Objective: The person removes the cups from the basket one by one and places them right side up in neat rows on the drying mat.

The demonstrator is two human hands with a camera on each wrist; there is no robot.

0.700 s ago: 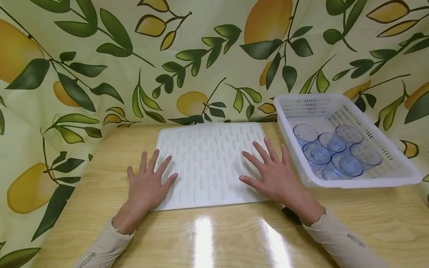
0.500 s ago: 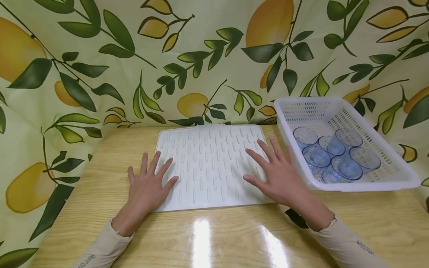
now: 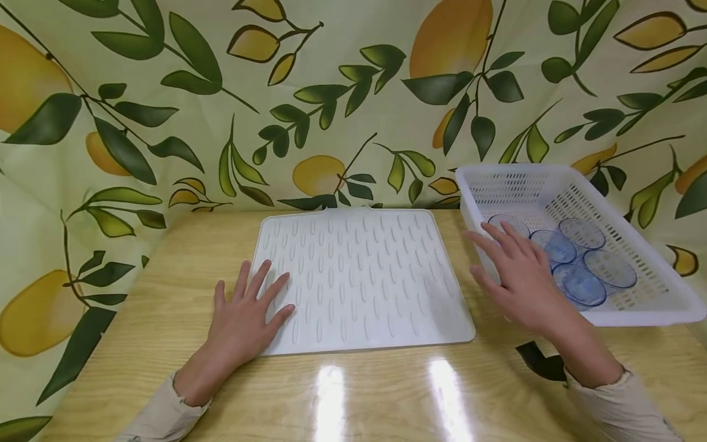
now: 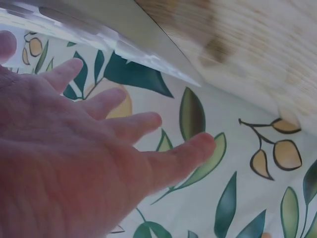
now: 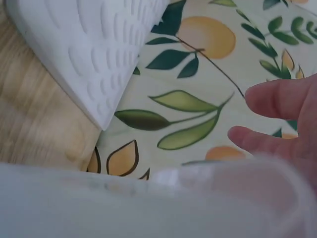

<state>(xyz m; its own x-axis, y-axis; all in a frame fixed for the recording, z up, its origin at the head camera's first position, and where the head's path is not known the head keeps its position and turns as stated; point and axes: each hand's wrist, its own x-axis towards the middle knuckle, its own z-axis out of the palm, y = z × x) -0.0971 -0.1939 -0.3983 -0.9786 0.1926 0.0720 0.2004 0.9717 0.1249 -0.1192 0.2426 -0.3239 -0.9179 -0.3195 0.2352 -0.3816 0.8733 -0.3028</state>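
Observation:
A white mat with raised oval ridges (image 3: 359,282) lies on the wooden table. My left hand (image 3: 243,319), fingers spread, is over its left edge; whether it touches the mat is hard to tell. In the left wrist view that hand (image 4: 84,148) has nothing in its grasp. My right hand (image 3: 521,285) reaches over the near left wall of a white plastic basket (image 3: 657,310), fingers loosely extended and holding nothing. Several clear blue drinking glasses (image 3: 610,268) stand in the basket, partly hidden by this hand. The right wrist view shows fingers (image 5: 277,104) above the basket rim (image 5: 237,173).
A fabric with lemons and leaves (image 3: 331,55) hangs behind the table. Bare wood (image 3: 386,393) with two light reflections lies in front of the mat. A dark piece (image 3: 541,361) shows beside the right wrist.
My right hand has moved right, from over the mat's right side to the basket and its glasses. My left hand has stayed almost where it was.

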